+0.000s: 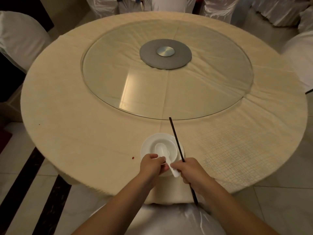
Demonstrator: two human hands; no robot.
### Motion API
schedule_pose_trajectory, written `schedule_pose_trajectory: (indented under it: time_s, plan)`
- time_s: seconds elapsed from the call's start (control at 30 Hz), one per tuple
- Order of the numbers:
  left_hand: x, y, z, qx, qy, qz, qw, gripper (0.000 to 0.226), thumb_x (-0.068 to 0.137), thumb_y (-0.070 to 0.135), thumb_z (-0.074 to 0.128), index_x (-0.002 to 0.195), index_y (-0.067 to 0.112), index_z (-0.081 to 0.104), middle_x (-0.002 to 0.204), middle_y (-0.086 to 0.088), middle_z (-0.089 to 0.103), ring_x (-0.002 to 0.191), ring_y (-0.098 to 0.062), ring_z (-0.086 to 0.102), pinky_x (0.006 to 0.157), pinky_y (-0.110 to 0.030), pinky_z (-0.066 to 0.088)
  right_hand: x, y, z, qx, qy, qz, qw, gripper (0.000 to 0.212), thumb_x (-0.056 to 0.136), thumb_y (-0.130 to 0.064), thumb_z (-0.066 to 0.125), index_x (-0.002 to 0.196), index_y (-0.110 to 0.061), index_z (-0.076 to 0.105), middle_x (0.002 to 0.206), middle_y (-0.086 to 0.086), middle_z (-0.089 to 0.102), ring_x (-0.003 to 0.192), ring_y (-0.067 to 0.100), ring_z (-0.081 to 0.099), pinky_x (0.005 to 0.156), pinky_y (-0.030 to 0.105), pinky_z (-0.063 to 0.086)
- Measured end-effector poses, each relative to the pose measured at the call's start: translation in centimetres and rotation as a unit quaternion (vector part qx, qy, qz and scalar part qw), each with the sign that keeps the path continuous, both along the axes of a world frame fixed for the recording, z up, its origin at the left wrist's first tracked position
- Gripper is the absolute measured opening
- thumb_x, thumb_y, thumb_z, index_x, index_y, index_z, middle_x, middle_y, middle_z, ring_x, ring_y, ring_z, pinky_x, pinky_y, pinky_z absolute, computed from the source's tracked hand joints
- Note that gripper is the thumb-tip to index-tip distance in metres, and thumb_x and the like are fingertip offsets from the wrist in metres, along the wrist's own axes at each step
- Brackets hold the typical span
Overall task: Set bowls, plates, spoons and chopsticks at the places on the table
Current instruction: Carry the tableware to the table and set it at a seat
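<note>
So far only one place, at six o'clock on the round surface (67, 102), is under way: a white plate (147, 145) carries a white bowl (171, 146) with a white spoon (165, 152) in it. The left hand (152, 164) is closed on the near edge of the bowl or plate; which one I cannot tell. The right hand (191, 173) is closed round dark chopsticks (176, 141), its fingertip touching the spoon's handle. Every other place around the glass turntable (220, 85) lies bare. No writing is readable.
</note>
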State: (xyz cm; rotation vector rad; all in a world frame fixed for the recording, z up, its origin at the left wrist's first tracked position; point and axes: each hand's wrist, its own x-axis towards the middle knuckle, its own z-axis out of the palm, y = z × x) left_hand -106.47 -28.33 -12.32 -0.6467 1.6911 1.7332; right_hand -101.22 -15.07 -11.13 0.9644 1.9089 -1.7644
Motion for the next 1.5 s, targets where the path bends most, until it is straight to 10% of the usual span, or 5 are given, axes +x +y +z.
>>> schedule_pose_trajectory:
  time_s: [0.67, 0.9, 1.03, 1.2, 1.5]
  plan:
    - [3.3, -1.0, 0.0, -0.058, 0.044, -0.022, 0.997, 0.008, 0.086, 0.011, 0.059, 0.084, 0.004, 0.056, 0.071, -0.008, 0.061, 0.049, -0.014, 0.057, 0.064, -0.032, 0.056, -1.4, -2.2, -1.4, 0.022, -0.061, -0.074, 0.995, 0.021, 0.085, -0.026, 0.061, 0.084, -0.005, 0.062, 0.061, 0.003, 0.051, 0.045, 0.014, 0.04, 0.04, 0.023, 0.029]
    - [6.8, 0.9, 2.6, -0.061, -0.009, -0.275, 0.959, 0.036, 0.088, 0.047, 0.058, 0.095, 0.013, 0.066, 0.085, -0.001, 0.067, 0.071, -0.013, 0.061, 0.062, -0.025, 0.053, 0.7, -0.2, -0.1, -0.106, 0.038, -0.219, 0.969, 0.022, 0.094, -0.022, 0.049, 0.077, -0.009, 0.052, 0.058, 0.002, 0.04, 0.042, 0.011, 0.029, 0.035, 0.023, 0.025]
    - [7.5, 1.8, 2.6, 0.077, -0.086, -0.323, 0.939, 0.03, 0.099, 0.03, 0.051, 0.1, 0.004, 0.064, 0.087, -0.01, 0.067, 0.069, -0.015, 0.065, 0.062, -0.024, 0.057, 1.5, 0.9, -0.7, -0.134, 0.037, -0.229, 0.963, 0.023, 0.096, -0.025, 0.052, 0.08, -0.009, 0.052, 0.055, -0.001, 0.041, 0.041, 0.009, 0.032, 0.035, 0.022, 0.027]
    - [6.8, 2.3, 2.2, 0.081, -0.098, -0.29, 0.949, 0.02, 0.101, 0.017, 0.049, 0.094, 0.002, 0.06, 0.073, -0.008, 0.062, 0.059, -0.014, 0.063, 0.063, -0.024, 0.058, 2.3, 2.1, -2.8, -0.021, 0.007, -0.196, 0.98, 0.029, 0.087, -0.033, 0.063, 0.08, -0.004, 0.065, 0.058, 0.003, 0.057, 0.058, 0.018, 0.058, 0.06, 0.036, 0.051]
    - [6.9, 3.1, 0.0, 0.033, -0.105, -0.226, 0.968, 0.019, 0.102, 0.015, 0.046, 0.089, 0.002, 0.053, 0.067, -0.009, 0.052, 0.051, -0.017, 0.05, 0.054, -0.026, 0.052, 1.3, 2.0, -4.6, 0.133, 0.025, -0.073, 0.988, 0.036, 0.085, -0.017, 0.06, 0.05, -0.014, 0.053, 0.046, 0.002, 0.048, 0.044, 0.015, 0.044, 0.051, 0.031, 0.037]
